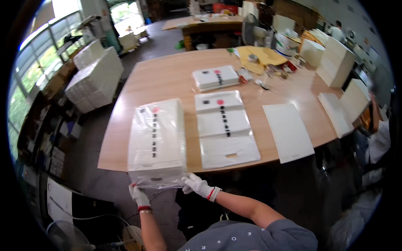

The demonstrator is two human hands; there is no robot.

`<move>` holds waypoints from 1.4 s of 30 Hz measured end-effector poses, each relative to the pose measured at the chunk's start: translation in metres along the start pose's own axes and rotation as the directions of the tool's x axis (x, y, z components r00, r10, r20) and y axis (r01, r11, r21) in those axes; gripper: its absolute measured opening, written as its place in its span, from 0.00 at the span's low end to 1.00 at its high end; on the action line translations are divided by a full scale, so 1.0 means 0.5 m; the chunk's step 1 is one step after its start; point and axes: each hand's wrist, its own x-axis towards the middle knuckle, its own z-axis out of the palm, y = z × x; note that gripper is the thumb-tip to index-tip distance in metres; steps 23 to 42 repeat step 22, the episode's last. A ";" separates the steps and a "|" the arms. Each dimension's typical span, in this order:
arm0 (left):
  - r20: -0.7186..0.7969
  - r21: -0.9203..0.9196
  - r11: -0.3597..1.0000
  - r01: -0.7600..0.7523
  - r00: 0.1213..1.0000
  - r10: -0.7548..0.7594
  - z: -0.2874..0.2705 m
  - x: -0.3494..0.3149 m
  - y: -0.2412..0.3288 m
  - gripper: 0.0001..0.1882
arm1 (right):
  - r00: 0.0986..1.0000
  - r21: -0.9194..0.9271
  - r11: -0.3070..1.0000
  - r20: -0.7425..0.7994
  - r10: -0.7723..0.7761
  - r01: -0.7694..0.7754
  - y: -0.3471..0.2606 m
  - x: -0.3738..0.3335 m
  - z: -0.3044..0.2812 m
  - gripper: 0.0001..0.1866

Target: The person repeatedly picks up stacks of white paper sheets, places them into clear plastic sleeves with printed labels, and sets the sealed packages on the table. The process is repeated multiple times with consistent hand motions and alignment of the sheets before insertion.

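The left hand [137, 195] and right hand [195, 184], both gloved, pinch the open end of a clear plastic bag [157, 138] that hangs off the table edge [113, 165], fingers closed on the film beyond a white box inside, likely keeping the mouth taut.

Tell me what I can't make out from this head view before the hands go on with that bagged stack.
- Fingertips of the left hand and right hand: head view, wrapped in the clear bag mouth and white gloves, grip unclear.
- Contents of the bag: glare and plastic blur them.
- Small items by the yellow envelopes: too small.
- Table near edge: covered by the bag.
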 end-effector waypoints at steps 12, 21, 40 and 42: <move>0.969 0.225 0.587 -0.778 0.241 -0.052 0.378 -0.397 -0.172 0.08 | 0.921 0.151 0.951 -0.244 0.302 -0.272 0.114 -0.274 -0.234 0.19; 0.922 0.257 0.241 -0.936 0.163 -0.351 0.547 -0.316 -0.344 0.17 | 0.931 0.191 0.972 -0.311 0.190 -0.134 0.075 -0.306 -0.267 0.19; 0.874 0.273 0.258 -0.927 0.127 -0.469 0.552 -0.297 -0.362 0.20 | 0.929 0.204 0.969 -0.311 0.201 -0.142 0.077 -0.306 -0.275 0.18; 0.874 0.273 0.258 -0.927 0.127 -0.469 0.552 -0.297 -0.362 0.20 | 0.929 0.204 0.969 -0.311 0.201 -0.142 0.077 -0.306 -0.275 0.18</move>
